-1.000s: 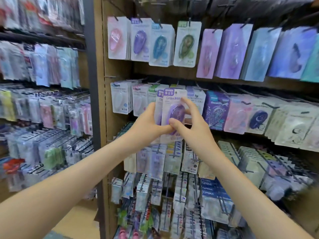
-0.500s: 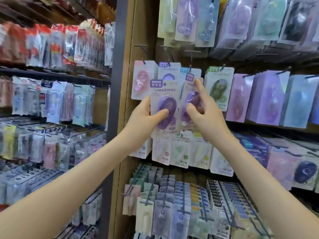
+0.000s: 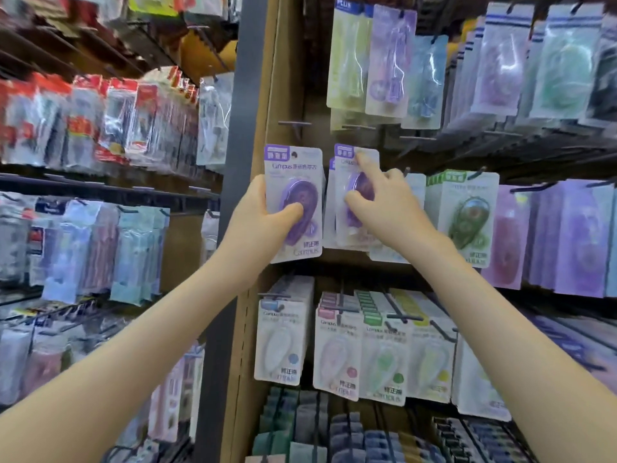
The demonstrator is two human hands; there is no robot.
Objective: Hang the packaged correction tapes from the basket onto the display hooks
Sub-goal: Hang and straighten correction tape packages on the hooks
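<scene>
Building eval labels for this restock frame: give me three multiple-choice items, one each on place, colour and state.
1. The right hand pinches the right-hand pack. The green-tape pack hangs:
A) to that hand's left
B) to its right
C) below it
2. Tape colour in the left-hand pack, held by the left hand?
A) purple
B) yellow
C) red
3. That left-hand pack's state?
A) lying in a basket
B) in the grip, thumb across its front
C) hanging untouched

Answers:
1 B, it hangs just beyond the right wrist.
2 A, purple shows through the blister.
3 B, the thumb curls over the blister.
</scene>
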